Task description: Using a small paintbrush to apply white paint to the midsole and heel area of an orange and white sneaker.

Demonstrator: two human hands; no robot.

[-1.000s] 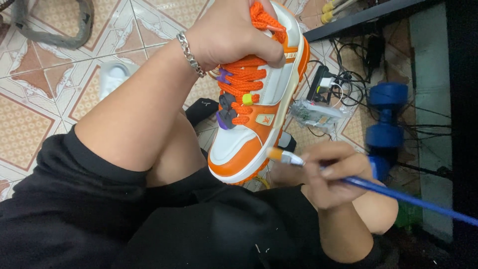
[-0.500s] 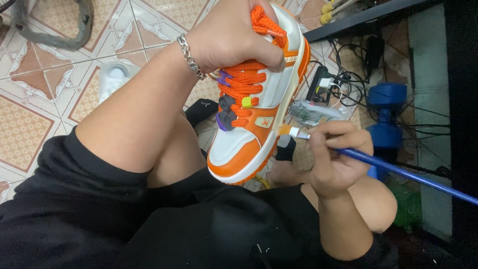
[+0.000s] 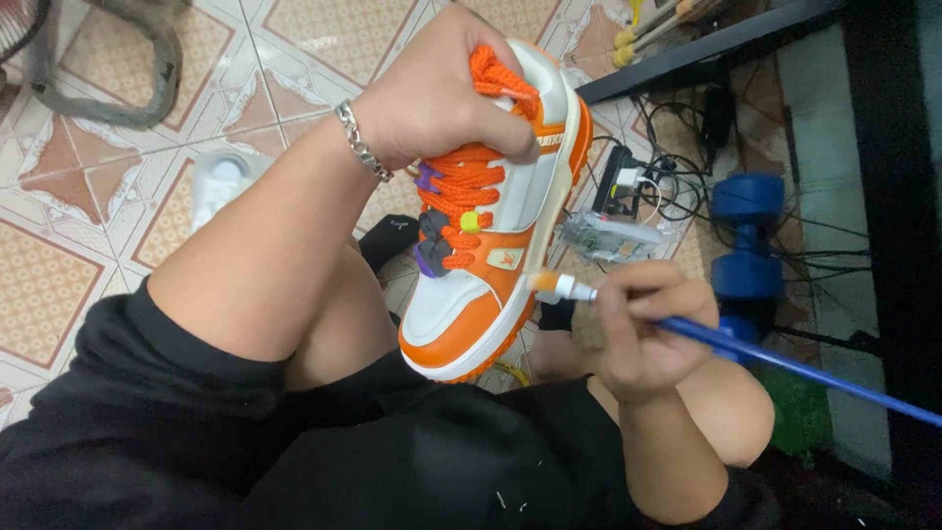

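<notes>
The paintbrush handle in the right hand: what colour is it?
Blue. The paintbrush handle shows best in the head view, gripped by the right hand.

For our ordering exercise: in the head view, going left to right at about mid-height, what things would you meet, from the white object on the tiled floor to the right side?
White object on the floor → bracelet → left hand → orange and white sneaker → paintbrush in the right hand → blue dumbbell.

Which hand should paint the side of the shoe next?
Probably the right hand: it holds the brush, tip at the shoe's sole edge. The left hand grips the shoe's top.
</notes>
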